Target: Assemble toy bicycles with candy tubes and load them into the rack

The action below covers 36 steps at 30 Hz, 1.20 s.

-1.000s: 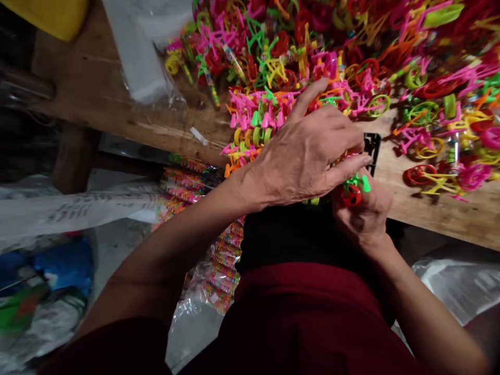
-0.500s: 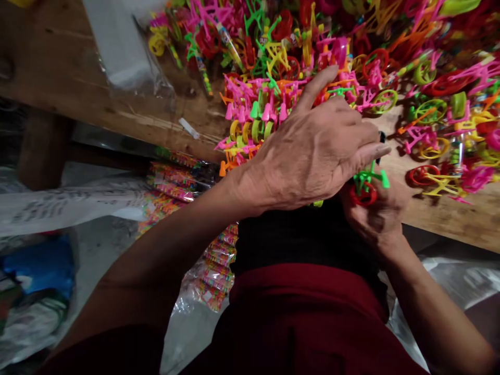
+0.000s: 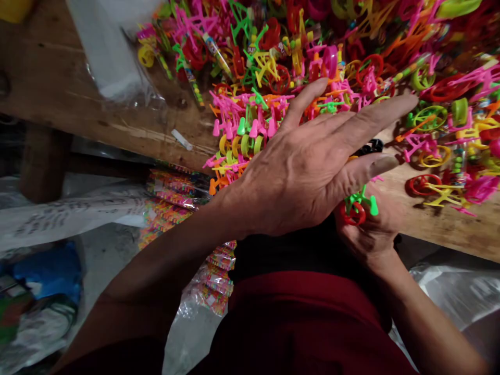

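Note:
My left hand (image 3: 300, 166) reaches over a row of small plastic toy bicycles (image 3: 250, 120), packed side by side at the table's front edge. Its fingers are spread, with the thumb and index finger apart. Below the thumb, my right hand (image 3: 377, 224) is closed around a toy bicycle with green handlebars (image 3: 359, 200) and a red wheel (image 3: 353, 213). Part of the right hand is hidden behind the left one. Small glossy black round pieces (image 3: 371, 147) show between the left thumb and index finger; what they belong to is unclear.
A heap of bright toy bicycle parts and candy-filled tubes (image 3: 216, 54) covers the back of the wooden table (image 3: 50, 99). Clear plastic sheeting (image 3: 109, 47) lies at the left. Bagged colourful packs (image 3: 219, 271) hang below the edge. A blue bag (image 3: 49, 271) sits on the floor.
My left index finger has straightened away from the thumb, opening the hand. The right hand keeps hold of the green and red toy bicycle. The view has shifted slightly.

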{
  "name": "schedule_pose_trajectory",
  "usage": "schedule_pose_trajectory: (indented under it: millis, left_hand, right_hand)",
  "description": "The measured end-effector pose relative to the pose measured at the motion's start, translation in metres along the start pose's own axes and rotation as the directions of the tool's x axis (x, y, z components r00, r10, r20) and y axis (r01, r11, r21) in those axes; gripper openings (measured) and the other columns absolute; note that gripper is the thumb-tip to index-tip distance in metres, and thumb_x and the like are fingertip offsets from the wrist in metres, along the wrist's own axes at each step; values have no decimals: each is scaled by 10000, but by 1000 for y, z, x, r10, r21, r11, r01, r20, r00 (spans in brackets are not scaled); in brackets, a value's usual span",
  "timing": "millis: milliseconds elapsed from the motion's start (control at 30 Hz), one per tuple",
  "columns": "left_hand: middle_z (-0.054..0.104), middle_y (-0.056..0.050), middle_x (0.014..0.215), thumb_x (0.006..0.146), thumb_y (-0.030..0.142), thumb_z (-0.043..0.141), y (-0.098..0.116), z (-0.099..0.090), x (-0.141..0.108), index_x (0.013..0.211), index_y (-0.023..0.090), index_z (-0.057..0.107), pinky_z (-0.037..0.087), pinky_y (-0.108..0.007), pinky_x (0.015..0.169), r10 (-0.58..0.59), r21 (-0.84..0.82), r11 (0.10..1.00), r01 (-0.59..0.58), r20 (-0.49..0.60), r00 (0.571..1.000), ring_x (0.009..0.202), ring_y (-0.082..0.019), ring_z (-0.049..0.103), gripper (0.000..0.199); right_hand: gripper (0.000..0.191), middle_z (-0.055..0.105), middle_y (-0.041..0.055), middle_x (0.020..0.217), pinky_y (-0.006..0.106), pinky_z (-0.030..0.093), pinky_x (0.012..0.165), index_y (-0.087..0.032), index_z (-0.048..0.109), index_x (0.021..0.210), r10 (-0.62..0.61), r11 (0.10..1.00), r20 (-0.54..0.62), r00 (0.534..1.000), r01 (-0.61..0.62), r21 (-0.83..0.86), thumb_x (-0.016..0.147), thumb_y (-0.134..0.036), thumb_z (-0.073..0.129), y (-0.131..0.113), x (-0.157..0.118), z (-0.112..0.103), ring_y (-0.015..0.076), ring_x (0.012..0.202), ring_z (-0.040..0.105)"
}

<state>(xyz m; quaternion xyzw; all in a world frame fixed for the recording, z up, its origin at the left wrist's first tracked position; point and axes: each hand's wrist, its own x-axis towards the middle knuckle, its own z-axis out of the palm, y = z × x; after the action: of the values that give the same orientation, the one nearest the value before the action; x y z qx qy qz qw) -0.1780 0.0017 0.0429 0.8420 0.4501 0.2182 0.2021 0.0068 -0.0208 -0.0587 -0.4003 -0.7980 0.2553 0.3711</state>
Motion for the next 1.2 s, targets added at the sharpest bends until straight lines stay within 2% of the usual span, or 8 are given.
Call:
schedule_pose_trajectory:
  millis: [233, 367, 533, 633, 867, 1000, 1100, 1200]
  left_hand:
    - [565, -105, 1526, 1112, 374, 318, -1, 1, -1, 1460, 98, 521, 120, -507, 1321, 16, -43, 999, -18, -47, 999, 1313, -250, 639, 489]
    - [659, -57, 1431, 1096, 497, 302, -3, 3, -3, 1424, 194, 588, 85, -484, 1334, 47, -6, 999, -47, -15, 999, 1257, -224, 665, 530]
    - [788, -23, 1096, 1045, 417, 409, -5, 7, -3, 1086, 243, 751, 154, -610, 1298, 71, 148, 986, -78, 49, 996, 1189, -266, 669, 386]
    - [783, -27, 1050, 1028, 395, 431, -4, 9, -1, 1057, 234, 742, 189, -636, 1276, 54, 198, 978, -64, 57, 997, 1158, -274, 674, 352]
    - [608, -96, 1488, 1066, 340, 356, -4, 4, 1, 1497, 130, 469, 127, -511, 1305, 14, 69, 998, -16, 23, 1000, 1292, -228, 634, 492]
    - [738, -107, 1238, 956, 177, 358, -5, 2, -2, 1263, 78, 623, 167, -505, 1296, 65, 41, 997, -64, -14, 998, 1130, -226, 697, 418]
    - [766, -52, 1034, 869, 140, 348, -5, 1, -2, 991, 176, 646, 201, -478, 1302, 57, 105, 993, -55, -12, 998, 1045, -210, 718, 324]
    - [747, -43, 1153, 852, 147, 340, -9, -3, -1, 1071, 209, 591, 244, -450, 1302, 68, 109, 992, -68, -1, 998, 1177, -197, 691, 339]
  right_hand:
    - [313, 673, 86, 946, 386, 541, 766, -205, 572, 1211, -225, 972, -40, 974, 221, -79, 921, -134, 476, -8, 3, 3, 240, 861, 652]
    - [271, 626, 46, 841, 340, 513, 707, -226, 548, 1061, -212, 967, -36, 977, 205, -149, 861, -70, 451, -12, 5, 7, 212, 787, 608]
    - [223, 602, 30, 774, 305, 464, 604, -241, 491, 894, -245, 968, -83, 966, 240, -75, 795, -44, 458, -10, 9, 5, 191, 717, 590]
    - [199, 623, 25, 784, 291, 469, 598, -237, 504, 882, -214, 977, -63, 975, 214, -4, 801, -57, 475, -4, 12, -1, 172, 697, 597]
    - [146, 742, 30, 849, 303, 543, 650, -220, 678, 981, -143, 989, -185, 972, 148, 9, 899, -114, 621, 4, -1, -2, 181, 712, 699]
    - [270, 776, 22, 912, 335, 567, 682, -262, 719, 1103, -51, 986, -296, 954, 2, -165, 856, -165, 768, 0, -18, -10, 203, 729, 721]
    - [253, 765, 26, 923, 343, 562, 720, -253, 704, 1103, -116, 974, -170, 979, 79, -210, 865, -202, 770, 0, -21, -24, 209, 774, 705]
    - [190, 745, 92, 1057, 424, 547, 818, -208, 668, 1106, -265, 957, 127, 956, 277, -88, 930, -280, 660, 6, -16, -36, 277, 966, 666]
